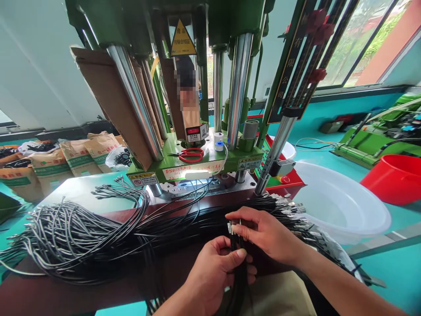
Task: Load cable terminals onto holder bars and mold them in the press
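Observation:
My left hand (219, 267) is wrapped round a small bunch of black cables (240, 281) that hangs down in front of my lap. Above it, the fingers of my right hand (255, 226) pinch the metal connector ends (230, 228) at the top of that same bunch. Behind both hands a thick bundle of black cables (184, 228) lies along the dark red bench (108, 289). Its left part fans out in a large heap of loose cable ends (66, 237). On the right, many silvery connectors (289, 206) stick out.
A green press (210, 162) with steel columns stands behind the bench; red-handled scissors (190, 154) and a blue-and-white tape roll (219, 146) lie on its plate. Paper sacks (49, 169) stand left. At right are a large white tub (345, 202) and a red bucket (394, 180). A person shows behind the press.

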Available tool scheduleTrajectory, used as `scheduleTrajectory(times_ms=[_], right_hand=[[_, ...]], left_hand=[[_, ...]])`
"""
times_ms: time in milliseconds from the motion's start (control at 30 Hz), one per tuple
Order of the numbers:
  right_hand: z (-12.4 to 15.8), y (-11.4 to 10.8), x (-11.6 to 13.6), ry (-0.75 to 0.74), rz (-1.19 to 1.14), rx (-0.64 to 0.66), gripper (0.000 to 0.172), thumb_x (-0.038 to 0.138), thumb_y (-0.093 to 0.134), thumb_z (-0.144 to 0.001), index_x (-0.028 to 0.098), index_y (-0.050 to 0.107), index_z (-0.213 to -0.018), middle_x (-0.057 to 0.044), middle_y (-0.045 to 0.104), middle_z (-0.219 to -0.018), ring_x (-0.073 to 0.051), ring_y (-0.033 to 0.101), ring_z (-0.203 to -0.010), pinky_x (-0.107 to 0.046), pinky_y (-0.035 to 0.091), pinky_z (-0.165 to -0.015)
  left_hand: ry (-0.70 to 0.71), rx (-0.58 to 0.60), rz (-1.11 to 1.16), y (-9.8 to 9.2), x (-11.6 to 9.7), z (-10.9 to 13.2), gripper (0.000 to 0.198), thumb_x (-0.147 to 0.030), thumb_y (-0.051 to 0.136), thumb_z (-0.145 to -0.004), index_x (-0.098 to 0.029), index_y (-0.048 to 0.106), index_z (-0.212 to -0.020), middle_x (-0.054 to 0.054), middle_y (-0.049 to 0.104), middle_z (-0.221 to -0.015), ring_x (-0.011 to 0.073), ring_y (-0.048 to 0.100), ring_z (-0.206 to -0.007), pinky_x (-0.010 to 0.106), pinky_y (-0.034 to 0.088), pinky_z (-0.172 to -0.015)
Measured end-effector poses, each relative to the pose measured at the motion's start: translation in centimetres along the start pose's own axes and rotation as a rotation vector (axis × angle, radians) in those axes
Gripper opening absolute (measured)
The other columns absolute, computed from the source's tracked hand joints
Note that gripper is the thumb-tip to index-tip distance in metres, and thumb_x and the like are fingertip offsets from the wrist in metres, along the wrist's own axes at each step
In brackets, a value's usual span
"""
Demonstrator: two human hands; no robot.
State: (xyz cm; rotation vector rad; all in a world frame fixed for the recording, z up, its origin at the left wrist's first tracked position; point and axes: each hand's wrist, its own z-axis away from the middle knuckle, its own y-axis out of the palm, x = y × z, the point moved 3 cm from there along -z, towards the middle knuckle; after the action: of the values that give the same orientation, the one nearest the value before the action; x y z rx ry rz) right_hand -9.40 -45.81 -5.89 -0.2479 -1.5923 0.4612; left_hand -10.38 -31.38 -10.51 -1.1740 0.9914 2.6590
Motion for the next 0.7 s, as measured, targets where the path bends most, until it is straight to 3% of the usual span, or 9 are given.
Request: scheduleTrajectory(times_ms=[200,300,367,467,533,600,700], right_hand=[[0.5,1.4,0.3,-0.02,0.138,0.088,0.032,0.035,0.046,-0.093,0.024,0.065,-0.116,-0.003,0.067,-0.11,-0.019,0.063,-0.099,-0.031,0.048,-0.089],[0.7,1.8,1.0,-0.064,0.227,0.136,0.039,0.035,0.041,-0.095,0.022,0.057,-0.128,-0.004,0.062,-0.124,-0.019,0.057,-0.112,-0.031,0.044,-0.097],[-0.1,1.5,1.5,-0.1,0.248,0.162,0.039,0.038,0.04,-0.096,0.021,0.058,-0.126,-0.004,0.064,-0.12,-0.018,0.06,-0.108,-0.029,0.045,-0.093],[-3.4,-0.2,1.5,-0.179,0.415,0.038,0.035,0.038,0.04,-0.096,0.02,0.066,-0.112,-0.003,0.068,-0.111,-0.016,0.062,-0.1,-0.025,0.046,-0.088],[-6.8,-0.9,0.6,-0.177,0.687,-0.044,0.031,0.029,0.043,-0.095,0.016,0.064,-0.114,-0.006,0.065,-0.117,-0.018,0.057,-0.109,-0.027,0.04,-0.095],[-10.3,-0.8,-0.6,-0.147,0.79,-0.013,0.031,0.021,0.052,-0.09,0.012,0.062,-0.118,-0.011,0.062,-0.121,-0.021,0.055,-0.113,-0.028,0.038,-0.097],[-13.8,0.4,-2.0,-0.121,0.868,0.042,0.029,0.026,0.063,-0.082,0.012,0.067,-0.107,-0.013,0.065,-0.11,-0.025,0.059,-0.105,-0.031,0.042,-0.089]], left_hand=[[0.021,0.038,0.084,0.3,0.5,0.2,0.028,-0.029,0.064,-0.082,-0.009,0.055,-0.101,0.011,0.064,-0.085,0.0171,0.065,-0.068,0.033,0.052,-0.068],[0.064,0.012,0.166,-0.2,1.0,0.0,0.032,-0.029,0.067,-0.08,-0.01,0.053,-0.101,0.008,0.063,-0.081,0.0152,0.063,-0.065,0.03,0.051,-0.065],[0.084,-0.017,0.193,-0.7,1.3,0.0,0.032,-0.028,0.071,-0.076,-0.011,0.053,-0.096,0.006,0.062,-0.079,0.0127,0.06,-0.06,0.026,0.049,-0.058],[0.078,-0.101,0.186,-1.2,1.3,0.4,0.033,-0.028,0.074,-0.073,-0.013,0.051,-0.091,0.006,0.062,-0.079,0.0122,0.06,-0.06,0.025,0.048,-0.056],[0.062,-0.164,0.15,-1.4,1.1,0.8,0.031,-0.027,0.073,-0.074,-0.013,0.05,-0.09,0.006,0.063,-0.08,0.0137,0.061,-0.063,0.027,0.05,-0.059],[0.067,-0.211,0.115,-1.4,0.6,1.3,0.03,-0.027,0.072,-0.074,-0.013,0.05,-0.09,0.006,0.063,-0.08,0.0139,0.061,-0.063,0.027,0.05,-0.058],[0.106,-0.236,0.082,-1.3,-0.1,1.8,0.027,-0.025,0.069,-0.074,-0.013,0.051,-0.089,0.005,0.062,-0.078,0.0114,0.058,-0.058,0.024,0.047,-0.052]])
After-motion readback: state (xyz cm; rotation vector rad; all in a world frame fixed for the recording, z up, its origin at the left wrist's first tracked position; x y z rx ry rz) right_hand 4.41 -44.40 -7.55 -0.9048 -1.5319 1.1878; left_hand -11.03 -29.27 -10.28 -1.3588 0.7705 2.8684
